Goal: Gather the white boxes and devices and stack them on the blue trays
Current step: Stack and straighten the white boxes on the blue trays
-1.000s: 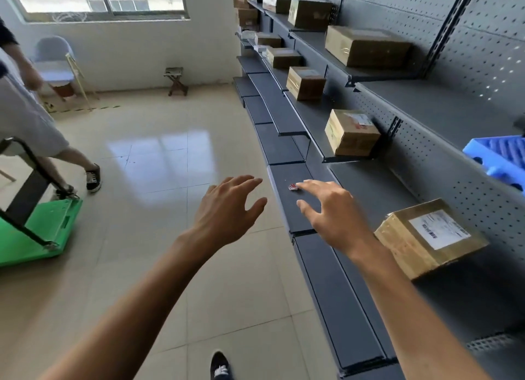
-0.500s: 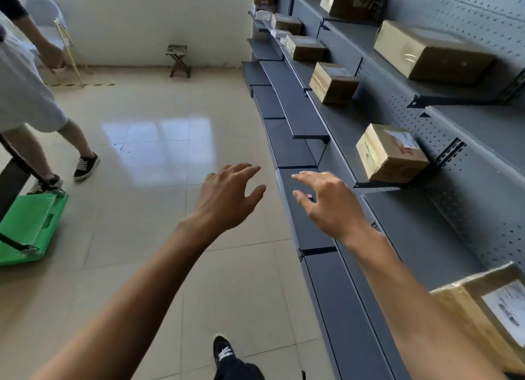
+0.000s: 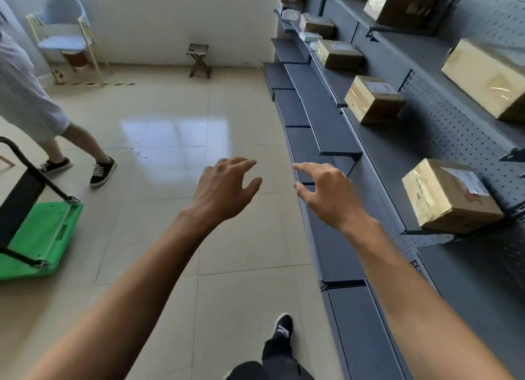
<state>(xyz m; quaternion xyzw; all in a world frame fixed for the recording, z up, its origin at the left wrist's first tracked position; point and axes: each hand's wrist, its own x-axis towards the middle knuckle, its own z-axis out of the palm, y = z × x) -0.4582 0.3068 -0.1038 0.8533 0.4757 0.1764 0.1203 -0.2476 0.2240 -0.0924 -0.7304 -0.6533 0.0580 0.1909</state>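
**Ana:** Grey steel shelving (image 3: 321, 118) runs up the right side, its long axis pointing away toward the far wall. Where are the white things?

**Ben:** Far end of that run. A pale, whitish box (image 3: 311, 36) sits on a shelf there, and a second pale box (image 3: 290, 15) sits above it. Both are small and blurred, so I can't say which is box and which is device. No blue tray is in view.

**Ana:** And the hands?

**Ben:** Both are raised in front, palms down, holding nothing. On the left hand (image 3: 224, 190) the fingers are loosely spread with the thumb out. On the right hand (image 3: 326, 193) the fingers are relaxed, with the forefinger reaching forward. The right hand is over the shelf edge, while the left hangs over the tile floor (image 3: 176, 152).

**Ana:** So which is nearer?

**Ben:** The right, since it's on the shelf side. But the pale boxes lie well apart from both, ahead and slightly right of the fingertips. I'd judge walking comes first, not reaching.

**Ana:** Is there room?

**Ben:** The aisle beside the shelf front is open floor. Brown cardboard boxes (image 3: 372, 100) sit back on the shelves. Another person (image 3: 31, 101) and a green cart (image 3: 42, 237) stand well off to the left. The low shelf fronts jut out near the right foot (image 3: 282, 327).
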